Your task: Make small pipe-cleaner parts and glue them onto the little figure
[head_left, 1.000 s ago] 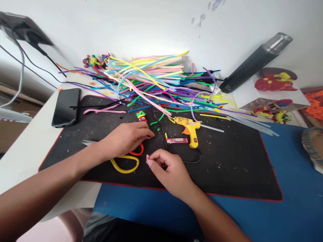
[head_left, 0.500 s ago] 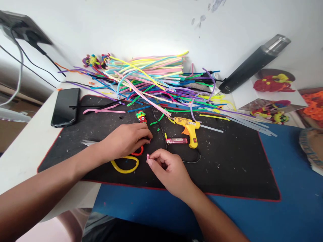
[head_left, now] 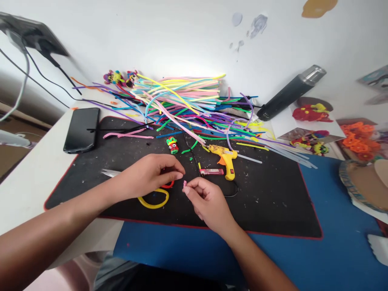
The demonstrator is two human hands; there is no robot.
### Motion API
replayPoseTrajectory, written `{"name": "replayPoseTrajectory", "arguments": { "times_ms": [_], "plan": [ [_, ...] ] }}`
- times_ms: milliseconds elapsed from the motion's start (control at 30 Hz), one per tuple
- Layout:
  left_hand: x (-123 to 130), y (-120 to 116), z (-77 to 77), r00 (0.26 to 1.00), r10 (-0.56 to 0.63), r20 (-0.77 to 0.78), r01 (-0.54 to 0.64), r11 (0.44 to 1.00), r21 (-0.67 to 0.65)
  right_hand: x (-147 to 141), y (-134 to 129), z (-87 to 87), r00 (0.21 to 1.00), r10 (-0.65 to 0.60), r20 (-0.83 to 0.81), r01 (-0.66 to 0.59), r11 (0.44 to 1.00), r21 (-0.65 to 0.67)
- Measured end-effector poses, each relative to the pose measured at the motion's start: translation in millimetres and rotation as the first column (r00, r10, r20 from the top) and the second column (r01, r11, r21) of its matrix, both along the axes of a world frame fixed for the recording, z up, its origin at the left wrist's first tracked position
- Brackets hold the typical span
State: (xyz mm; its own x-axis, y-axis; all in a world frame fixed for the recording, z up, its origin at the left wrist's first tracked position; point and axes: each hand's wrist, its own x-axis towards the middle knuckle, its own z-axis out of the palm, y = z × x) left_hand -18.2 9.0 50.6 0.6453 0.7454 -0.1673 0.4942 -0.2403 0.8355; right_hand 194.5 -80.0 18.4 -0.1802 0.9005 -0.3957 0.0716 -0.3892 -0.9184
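Observation:
My right hand (head_left: 209, 204) pinches a small pink twisted piece (head_left: 184, 184), perhaps pipe cleaner, between thumb and forefinger. Just across from it, the thumb and forefinger of my left hand (head_left: 151, 174) are brought together; whether anything is between them is too small to make out. Under the left hand lie scissors with a yellow handle loop (head_left: 154, 207) and a red loop (head_left: 168, 185), partly hidden. A small red figure head (head_left: 172, 146) with googly eyes and a green-yellow top sits beyond the left hand.
Beyond my right hand lie a pink lighter (head_left: 212, 171) and a yellow glue gun (head_left: 226, 159) with its cord. A pile of coloured pipe cleaners (head_left: 182, 95) spans the back. A phone (head_left: 81, 130) is at left; a dark flask (head_left: 291, 93) leans at right.
The view has shifted slightly. My left hand has drawn off the red head, which shows fully now. My right hand still pinches the pink piece, close to the left fingertips.

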Motion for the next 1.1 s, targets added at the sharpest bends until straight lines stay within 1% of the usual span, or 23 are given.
{"name": "replayPoseTrajectory", "arguments": {
  "times_ms": [67, 167, 333, 433, 533, 600, 633, 733, 800, 867, 967, 1100],
  "plan": [
    [0.3, -2.0, 1.4, 0.999, -0.039, 0.023, 0.040, 0.998, -0.037, -1.3, -1.2, -2.5, 1.000, 0.000, 0.016, 0.000, 1.000, 0.007],
    [2.1, -3.0, -0.5, 0.996, -0.085, 0.032, 0.087, 0.995, -0.043, -2.5, -3.2, -5.5, 0.999, 0.004, 0.034, -0.004, 1.000, 0.012],
    [7.2, -2.8, -3.5, 0.997, -0.074, -0.022, 0.073, 0.997, -0.039, -2.6, -4.5, -5.5, 0.998, 0.012, 0.063, -0.014, 0.999, 0.038],
    [7.8, 1.1, -1.0, 0.995, -0.078, -0.055, 0.076, 0.996, -0.037, -0.5, -4.3, -5.0, 0.998, 0.019, 0.067, -0.022, 0.999, 0.037],
    [8.2, 10.1, 2.6, 0.995, -0.060, -0.077, 0.057, 0.998, -0.034, 3.1, -4.8, -4.8, 0.998, 0.034, 0.050, -0.036, 0.999, 0.027],
    [11.2, 17.3, 2.9, 0.992, -0.061, -0.109, 0.063, 0.998, 0.008, 5.2, -5.6, -4.7, 0.999, 0.044, 0.030, -0.045, 0.999, 0.030],
    [13.8, 20.7, 2.0, 0.988, -0.082, -0.131, 0.088, 0.995, 0.038, 5.8, -6.0, -4.6, 0.999, 0.048, 0.021, -0.049, 0.998, 0.034],
    [24.7, 28.4, -4.6, 0.965, -0.180, -0.188, 0.205, 0.971, 0.121, 6.1, -6.8, -4.5, 0.998, 0.056, 0.018, -0.057, 0.997, 0.061],
    [32.2, 31.3, -9.7, 0.948, -0.221, -0.229, 0.261, 0.951, 0.167, 5.6, -6.7, -4.4, 0.997, 0.060, 0.046, -0.064, 0.994, 0.092],
    [38.2, 32.6, -13.1, 0.933, -0.222, -0.285, 0.287, 0.934, 0.214, 5.0, -6.3, -4.0, 0.995, 0.070, 0.077, -0.079, 0.990, 0.118],
    [43.1, 32.3, -14.4, 0.909, -0.193, -0.369, 0.305, 0.913, 0.272, 4.6, -5.8, -3.4, 0.991, 0.088, 0.097, -0.100, 0.987, 0.127],
    [43.7, 29.8, -16.8, 0.909, -0.157, -0.386, 0.283, 0.913, 0.295, 4.2, -6.0, -3.6, 0.987, 0.103, 0.122, -0.120, 0.982, 0.144]
  ]
}}
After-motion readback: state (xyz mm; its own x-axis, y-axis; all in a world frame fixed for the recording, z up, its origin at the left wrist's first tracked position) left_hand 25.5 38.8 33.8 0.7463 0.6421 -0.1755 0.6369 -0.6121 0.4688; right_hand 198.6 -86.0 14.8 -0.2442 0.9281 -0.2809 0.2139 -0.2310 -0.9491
